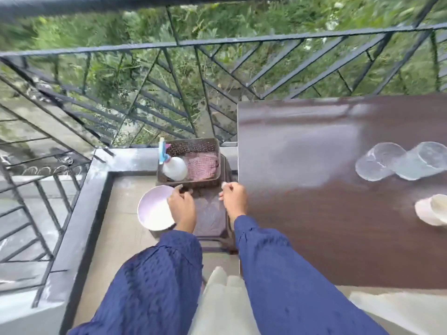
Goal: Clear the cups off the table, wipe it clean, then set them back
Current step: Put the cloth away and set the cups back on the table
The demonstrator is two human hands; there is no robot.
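Observation:
Two clear plastic cups (pixel 379 162) (pixel 422 160) lie tipped on their sides on the dark brown table (pixel 314 226) at the right. A white cup (pixel 433 210) lies on its side near the right edge. My left hand (pixel 181 209) hovers over a low brown stool (pixel 210 218), right beside a pale pink bowl (pixel 154 207); whether it touches the bowl is unclear. My right hand (pixel 233 201) is loosely curled over the stool near the table's left edge and holds nothing that I can see. A brown basket (pixel 191 143) on the stool holds a white spray bottle (pixel 174 168) and a pink checked cloth (pixel 202 165).
A black metal railing (pixel 217 42) runs around the balcony, with green plants beyond it. A raised grey kerb (pixel 79 228) borders the concrete floor on the left. The view is motion-blurred.

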